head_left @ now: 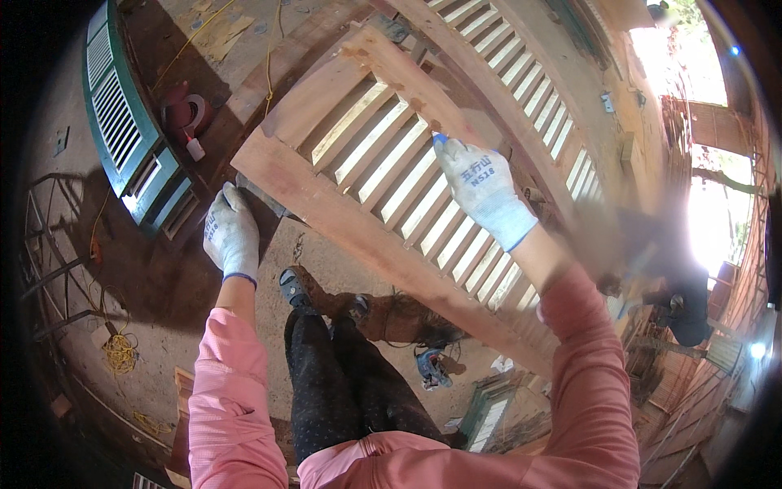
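A louvered wooden shutter panel point(326, 200) lies slantwise in front of me, with pale slats and brown filler-like patches on its far rail. My right hand point(481, 183), in a white glove, is over the slats by that rail. Its fingers are closed on a small blue tool point(441, 138), mostly hidden by the glove. My left hand point(230, 232), gloved too, is left of the panel's near corner, beside a flat dark grey piece point(265, 196). Its fingers are curled, and what they hold, if anything, cannot be made out.
A second louvered panel point(521, 73) lies beyond the first. At the left stands a green louvered shutter point(122, 122), near a red round object point(183, 110) and a small white bottle point(195, 148). A yellow cord point(120, 352) is coiled on the floor. A person point(680, 306) is at the right.
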`<control>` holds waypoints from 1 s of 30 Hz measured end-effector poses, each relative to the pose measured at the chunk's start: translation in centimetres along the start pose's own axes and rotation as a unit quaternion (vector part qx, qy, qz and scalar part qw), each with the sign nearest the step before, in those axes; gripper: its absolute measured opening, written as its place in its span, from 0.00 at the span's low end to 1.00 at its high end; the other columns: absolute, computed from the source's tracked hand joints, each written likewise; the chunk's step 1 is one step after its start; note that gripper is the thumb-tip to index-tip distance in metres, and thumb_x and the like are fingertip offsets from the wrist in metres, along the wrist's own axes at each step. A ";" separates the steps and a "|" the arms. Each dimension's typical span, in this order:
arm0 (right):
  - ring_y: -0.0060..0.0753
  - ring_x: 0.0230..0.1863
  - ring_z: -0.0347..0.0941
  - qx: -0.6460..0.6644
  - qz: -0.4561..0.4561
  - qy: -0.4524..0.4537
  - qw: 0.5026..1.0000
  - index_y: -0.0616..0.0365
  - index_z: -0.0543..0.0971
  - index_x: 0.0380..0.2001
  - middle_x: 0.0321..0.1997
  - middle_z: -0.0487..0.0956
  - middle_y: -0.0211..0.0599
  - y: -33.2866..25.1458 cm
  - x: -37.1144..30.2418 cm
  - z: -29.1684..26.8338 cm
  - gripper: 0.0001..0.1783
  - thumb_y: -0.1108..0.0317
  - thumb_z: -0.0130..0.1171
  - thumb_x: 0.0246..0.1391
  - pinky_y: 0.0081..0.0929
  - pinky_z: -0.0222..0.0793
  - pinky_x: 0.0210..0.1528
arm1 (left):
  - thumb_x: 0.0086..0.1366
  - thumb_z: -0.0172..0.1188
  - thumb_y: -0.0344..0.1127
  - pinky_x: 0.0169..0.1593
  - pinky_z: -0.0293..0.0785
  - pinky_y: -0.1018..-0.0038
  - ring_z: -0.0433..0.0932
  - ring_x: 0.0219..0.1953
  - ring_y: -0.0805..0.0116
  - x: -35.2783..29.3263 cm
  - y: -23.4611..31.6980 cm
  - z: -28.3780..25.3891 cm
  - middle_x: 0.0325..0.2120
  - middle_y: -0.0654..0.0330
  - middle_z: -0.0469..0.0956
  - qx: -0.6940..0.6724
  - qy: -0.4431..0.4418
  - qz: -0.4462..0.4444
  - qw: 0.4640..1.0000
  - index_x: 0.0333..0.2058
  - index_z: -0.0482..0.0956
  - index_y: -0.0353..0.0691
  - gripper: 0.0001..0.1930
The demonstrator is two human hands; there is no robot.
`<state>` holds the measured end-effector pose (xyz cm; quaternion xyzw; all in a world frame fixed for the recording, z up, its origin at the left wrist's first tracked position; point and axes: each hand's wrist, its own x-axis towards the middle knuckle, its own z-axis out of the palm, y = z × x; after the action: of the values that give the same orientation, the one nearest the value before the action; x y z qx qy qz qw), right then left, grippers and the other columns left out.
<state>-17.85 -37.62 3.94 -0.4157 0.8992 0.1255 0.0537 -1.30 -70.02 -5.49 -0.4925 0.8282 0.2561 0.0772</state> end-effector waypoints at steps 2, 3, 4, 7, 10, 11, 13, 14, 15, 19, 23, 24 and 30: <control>0.42 0.38 0.83 -0.009 0.014 0.000 1.000 0.56 0.79 0.49 0.43 0.82 0.40 0.3 0.2 -0.8 0.14 0.71 0.50 0.63 0.38 0.79 0.37 | 0.77 0.37 0.58 0.63 0.70 0.57 0.78 0.59 0.47 0.2 -0.4 0.3 0.56 0.48 0.80 0.002 0.003 0.006 1.000 0.57 0.81 0.42 0.31; 0.42 0.38 0.83 0.004 0.021 0.005 1.000 0.56 0.79 0.49 0.43 0.82 0.40 0.5 0.3 -1.4 0.14 0.71 0.50 0.63 0.38 0.79 0.37 | 0.77 0.37 0.58 0.63 0.70 0.57 0.78 0.59 0.47 0.3 -0.6 0.4 0.56 0.48 0.80 0.003 0.006 0.009 1.000 0.57 0.81 0.41 0.31; 0.43 0.38 0.83 0.018 0.028 0.009 0.999 0.55 0.79 0.49 0.43 0.81 0.41 0.9 0.5 -1.9 0.14 0.72 0.50 0.63 0.39 0.79 0.37 | 0.77 0.37 0.58 0.63 0.70 0.57 0.78 0.59 0.47 0.4 -0.8 0.5 0.56 0.48 0.80 0.004 0.008 0.013 1.000 0.57 0.81 0.41 0.31; 0.43 0.38 0.83 0.025 0.036 0.065 0.997 0.56 0.78 0.50 0.42 0.81 0.41 1.4 1.1 -1.2 0.15 0.72 0.50 0.62 0.39 0.79 0.36 | 0.77 0.37 0.58 0.63 0.70 0.57 0.78 0.59 0.48 0.2 -0.5 0.2 0.56 0.48 0.80 0.007 0.002 0.006 1.000 0.57 0.81 0.41 0.32; 0.43 0.39 0.83 -0.012 0.025 0.039 0.999 0.58 0.77 0.53 0.43 0.81 0.41 0.1 1.4 -0.3 0.18 0.73 0.51 0.60 0.40 0.79 0.36 | 0.77 0.36 0.58 0.63 0.70 0.57 0.77 0.59 0.48 0.2 -0.2 0.1 0.56 0.48 0.80 0.009 -0.008 0.001 1.000 0.57 0.81 0.41 0.32; 0.43 0.39 0.83 -0.030 0.015 0.014 0.999 0.58 0.76 0.54 0.43 0.82 0.41 -0.3 1.4 -0.2 0.19 0.73 0.51 0.60 0.40 0.79 0.36 | 0.77 0.36 0.58 0.63 0.70 0.57 0.78 0.59 0.48 0.2 -0.4 0.2 0.56 0.48 0.80 0.010 -0.002 0.009 1.000 0.57 0.81 0.41 0.32; 0.43 0.39 0.82 -0.010 0.011 0.005 1.000 0.59 0.76 0.54 0.43 0.82 0.41 -0.6 0.9 0.0 0.18 0.73 0.51 0.60 0.40 0.79 0.36 | 0.77 0.36 0.58 0.62 0.70 0.57 0.78 0.58 0.47 0.4 -1.0 0.6 0.55 0.47 0.80 0.013 0.011 0.027 0.999 0.57 0.81 0.42 0.32; 0.43 0.40 0.82 -0.001 0.012 0.001 1.000 0.60 0.76 0.53 0.44 0.82 0.41 -0.7 0.7 0.1 0.18 0.72 0.51 0.60 0.40 0.79 0.36 | 0.77 0.36 0.58 0.62 0.71 0.57 0.78 0.58 0.47 0.3 -0.7 0.4 0.55 0.47 0.81 0.011 0.005 0.018 1.000 0.57 0.81 0.42 0.32; 0.43 0.39 0.83 0.001 -0.003 0.023 1.000 0.59 0.75 0.54 0.43 0.82 0.42 -0.5 0.3 0.5 0.18 0.72 0.51 0.60 0.40 0.79 0.36 | 0.77 0.36 0.58 0.62 0.71 0.57 0.78 0.58 0.47 0.1 -0.3 0.1 0.55 0.47 0.81 0.009 -0.001 0.010 1.000 0.57 0.81 0.42 0.31; 0.43 0.40 0.83 -0.005 -0.014 0.037 0.999 0.55 0.76 0.53 0.42 0.81 0.42 0.0 -0.3 0.3 0.16 0.71 0.50 0.63 0.41 0.79 0.36 | 0.77 0.36 0.58 0.61 0.71 0.57 0.79 0.57 0.47 0.0 -0.2 0.0 0.53 0.47 0.82 0.002 0.004 0.010 1.000 0.56 0.82 0.44 0.31; 0.44 0.40 0.83 0.010 0.052 0.020 0.998 0.52 0.79 0.50 0.43 0.82 0.42 0.5 0.5 -1.3 0.14 0.70 0.50 0.65 0.41 0.79 0.37 | 0.77 0.37 0.58 0.60 0.72 0.56 0.79 0.57 0.47 0.1 -0.3 0.2 0.53 0.47 0.82 0.001 0.011 0.006 1.000 0.56 0.82 0.44 0.31; 0.44 0.40 0.83 0.011 0.060 0.025 0.998 0.52 0.79 0.50 0.43 0.82 0.42 0.7 0.6 -1.5 0.14 0.70 0.50 0.65 0.41 0.79 0.37 | 0.77 0.37 0.58 0.60 0.72 0.56 0.79 0.57 0.47 0.2 -0.5 0.3 0.53 0.47 0.82 0.001 0.012 0.010 1.000 0.56 0.82 0.44 0.31; 0.44 0.40 0.83 -0.007 0.051 0.052 0.997 0.52 0.80 0.51 0.40 0.82 0.41 1.1 1.0 -0.3 0.15 0.71 0.51 0.63 0.40 0.79 0.37 | 0.77 0.37 0.58 0.61 0.71 0.56 0.79 0.57 0.46 0.3 -0.6 0.4 0.54 0.47 0.82 -0.004 0.012 0.016 1.000 0.56 0.82 0.44 0.31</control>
<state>-19.28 -37.75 4.25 -0.3757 0.9198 0.1127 -0.0030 -0.99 -70.23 -6.16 -0.4827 0.8359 0.2541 0.0610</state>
